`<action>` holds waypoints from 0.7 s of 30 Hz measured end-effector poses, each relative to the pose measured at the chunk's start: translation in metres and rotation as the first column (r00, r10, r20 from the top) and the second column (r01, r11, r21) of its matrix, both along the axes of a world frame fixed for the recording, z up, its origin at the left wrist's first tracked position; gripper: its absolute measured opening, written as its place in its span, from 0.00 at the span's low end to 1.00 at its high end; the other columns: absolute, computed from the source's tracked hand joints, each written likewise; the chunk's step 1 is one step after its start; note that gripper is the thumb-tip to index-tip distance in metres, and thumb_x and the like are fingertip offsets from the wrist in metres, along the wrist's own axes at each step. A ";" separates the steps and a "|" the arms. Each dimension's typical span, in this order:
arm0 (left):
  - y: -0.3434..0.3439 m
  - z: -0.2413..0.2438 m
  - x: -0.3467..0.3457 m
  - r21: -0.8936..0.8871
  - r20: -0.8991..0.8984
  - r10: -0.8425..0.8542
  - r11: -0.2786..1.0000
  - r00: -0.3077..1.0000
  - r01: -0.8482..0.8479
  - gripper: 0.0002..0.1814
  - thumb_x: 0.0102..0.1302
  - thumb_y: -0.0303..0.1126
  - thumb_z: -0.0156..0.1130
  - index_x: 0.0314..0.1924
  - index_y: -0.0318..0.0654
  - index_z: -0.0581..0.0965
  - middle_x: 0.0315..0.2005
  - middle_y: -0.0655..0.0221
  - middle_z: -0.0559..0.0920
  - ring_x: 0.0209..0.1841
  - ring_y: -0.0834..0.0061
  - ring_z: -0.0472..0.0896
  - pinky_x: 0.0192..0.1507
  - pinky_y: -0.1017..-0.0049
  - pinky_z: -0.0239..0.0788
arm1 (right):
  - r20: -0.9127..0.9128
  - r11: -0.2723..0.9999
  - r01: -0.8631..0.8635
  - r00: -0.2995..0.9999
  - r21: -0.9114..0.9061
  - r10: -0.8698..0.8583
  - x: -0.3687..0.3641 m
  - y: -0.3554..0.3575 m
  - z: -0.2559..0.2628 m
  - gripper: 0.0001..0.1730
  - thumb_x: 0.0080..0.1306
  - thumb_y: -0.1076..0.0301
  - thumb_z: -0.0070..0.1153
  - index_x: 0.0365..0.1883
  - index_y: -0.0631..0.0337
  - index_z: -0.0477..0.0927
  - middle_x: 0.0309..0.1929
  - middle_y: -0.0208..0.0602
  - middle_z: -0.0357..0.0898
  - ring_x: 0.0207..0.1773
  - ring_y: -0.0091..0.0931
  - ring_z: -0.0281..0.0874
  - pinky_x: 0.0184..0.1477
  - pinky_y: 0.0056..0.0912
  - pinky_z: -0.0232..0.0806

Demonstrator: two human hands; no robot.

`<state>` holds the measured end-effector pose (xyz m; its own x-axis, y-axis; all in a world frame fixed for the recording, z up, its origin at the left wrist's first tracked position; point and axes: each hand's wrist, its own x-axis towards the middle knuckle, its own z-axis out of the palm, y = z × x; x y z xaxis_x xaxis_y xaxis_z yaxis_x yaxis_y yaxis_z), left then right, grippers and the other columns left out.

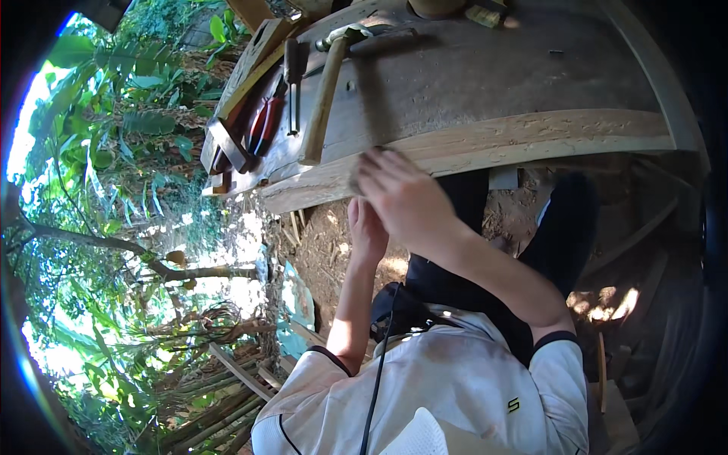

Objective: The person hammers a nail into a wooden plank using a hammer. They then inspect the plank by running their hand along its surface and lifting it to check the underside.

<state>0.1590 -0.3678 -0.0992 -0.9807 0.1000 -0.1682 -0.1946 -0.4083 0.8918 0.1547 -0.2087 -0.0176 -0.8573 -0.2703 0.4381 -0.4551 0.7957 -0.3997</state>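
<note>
My right hand (401, 199) lies over the near edge of a long, pale wooden board (512, 133), its fingers blurred. Something dark shows at the fingertips, but what it is cannot be made out. Just below and left of it, my left hand (367, 230) is raised against the board's lower edge, partly hidden by the right one. On the workbench (483, 74) beyond, a hammer (327, 99) lies with its wooden handle towards the board. Left of the hammer lie a chisel (293, 88) and red-and-black-handled pliers (264, 125).
A square-like wooden tool (227, 145) and wooden pieces (250, 62) line the bench's left end. A brush (486, 14) lies at the far edge, and a small dark piece (556, 52) at the right. A curved wooden strip (648, 68) bounds the right side. Timber offcuts (242, 369) lie lower left.
</note>
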 end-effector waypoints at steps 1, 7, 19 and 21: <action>-0.009 -0.012 0.003 -0.052 0.009 0.021 0.998 1.000 -0.020 0.17 0.85 0.42 0.51 0.57 0.36 0.76 0.50 0.62 0.81 0.47 0.75 0.80 0.49 0.75 0.76 | 0.069 0.997 -0.051 0.996 0.050 0.048 -0.007 -0.019 0.004 0.23 0.77 0.69 0.45 0.67 0.66 0.78 0.74 0.45 0.74 0.79 0.35 0.68 0.82 0.40 0.56; -0.019 -0.012 -0.022 0.252 -0.047 -0.426 0.870 0.904 0.423 0.19 0.84 0.44 0.54 0.63 0.38 0.75 0.55 0.63 0.81 0.52 0.75 0.80 0.55 0.72 0.74 | 0.191 0.922 -0.265 0.957 0.284 0.217 -0.056 -0.109 0.014 0.28 0.79 0.65 0.43 0.74 0.68 0.69 0.80 0.43 0.66 0.82 0.33 0.61 0.83 0.40 0.52; 0.014 0.017 -0.006 0.007 -0.135 -0.067 0.998 0.989 0.069 0.21 0.86 0.46 0.45 0.51 0.34 0.76 0.35 0.60 0.84 0.26 0.72 0.79 0.27 0.73 0.73 | 0.049 0.961 0.276 0.960 -0.012 -0.275 0.055 0.137 0.014 0.26 0.69 0.75 0.54 0.66 0.60 0.79 0.69 0.44 0.79 0.74 0.39 0.74 0.76 0.45 0.66; 0.015 0.019 -0.005 0.000 -0.106 -0.068 0.998 0.992 0.069 0.19 0.86 0.46 0.46 0.52 0.36 0.77 0.35 0.63 0.84 0.26 0.73 0.78 0.28 0.74 0.71 | -0.023 0.865 0.482 0.875 0.141 -0.483 0.076 0.193 0.010 0.24 0.72 0.75 0.52 0.66 0.54 0.81 0.68 0.40 0.79 0.72 0.40 0.75 0.72 0.45 0.71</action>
